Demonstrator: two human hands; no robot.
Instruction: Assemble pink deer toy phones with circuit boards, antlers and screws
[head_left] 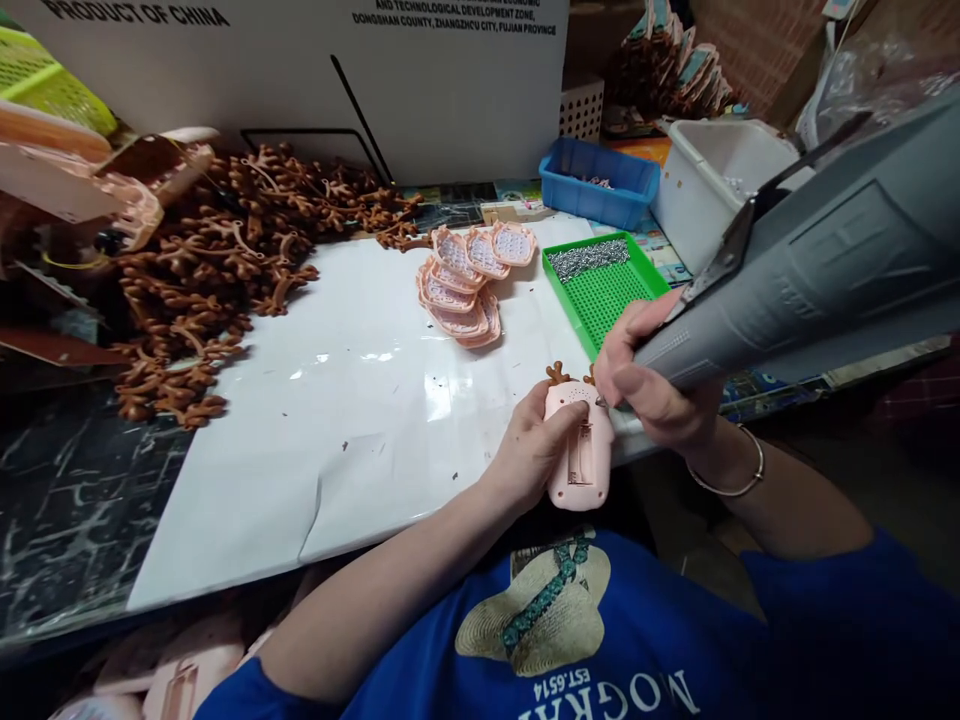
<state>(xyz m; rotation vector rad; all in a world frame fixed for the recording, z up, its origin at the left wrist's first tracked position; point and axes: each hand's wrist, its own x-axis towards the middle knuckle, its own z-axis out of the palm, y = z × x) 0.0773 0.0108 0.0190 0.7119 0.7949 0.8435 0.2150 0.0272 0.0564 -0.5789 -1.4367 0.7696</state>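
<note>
My left hand [529, 445] is closed around a small pink plastic toy casing [602, 455], with its thumb pressed on the back. Two brown antlers stick out of the casing's top, and a battery compartment without a cover faces up. In my right hand [667, 405] is the front end of a large grey power screwdriver [795, 270], slanting up to the right. Its tip is at the casing's upper right corner, by a screw hole; whether a screw sits there cannot be made out.
A green tray [615, 300] holds small metal screws [589, 258]. Pink rimmed pieces [457, 290] lie stacked on the white sheet [360, 400]. Brown antlers [225, 230] are heaped left. Behind stand a blue bin [596, 190], a white bin [697, 180] and a large carton [450, 100].
</note>
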